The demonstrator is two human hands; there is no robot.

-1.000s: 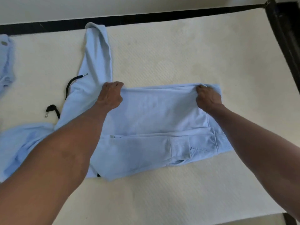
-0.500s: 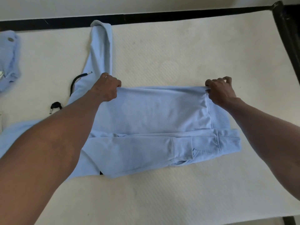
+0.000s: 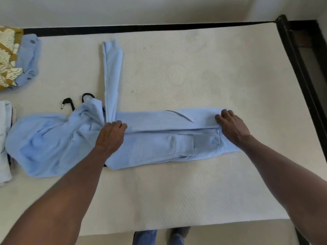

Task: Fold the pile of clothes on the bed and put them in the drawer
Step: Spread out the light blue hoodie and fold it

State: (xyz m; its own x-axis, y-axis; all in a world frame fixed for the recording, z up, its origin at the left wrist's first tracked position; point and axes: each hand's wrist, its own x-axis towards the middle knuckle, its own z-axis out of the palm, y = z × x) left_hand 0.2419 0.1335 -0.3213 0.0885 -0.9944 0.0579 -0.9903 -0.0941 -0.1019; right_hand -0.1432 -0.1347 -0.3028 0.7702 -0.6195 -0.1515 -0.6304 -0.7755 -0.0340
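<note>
A light blue hoodie lies across the white mattress, its body folded into a long narrow band. Its hood spreads out at the left, with black drawstrings beside it. One sleeve runs straight away from me toward the far edge. My left hand grips the folded edge near the shoulder, fingers curled. My right hand holds the same edge at the hem end, fingers curled over it.
More clothes lie at the left: a blue garment under a yellow patterned cloth, and a pale garment at the edge. A black bed frame borders the far and right sides. My feet show below the near edge.
Both hands have pulled the far edge of the hoodie body toward me and laid it down, making the band narrower. The view has shifted right, showing more clothes at the left.
</note>
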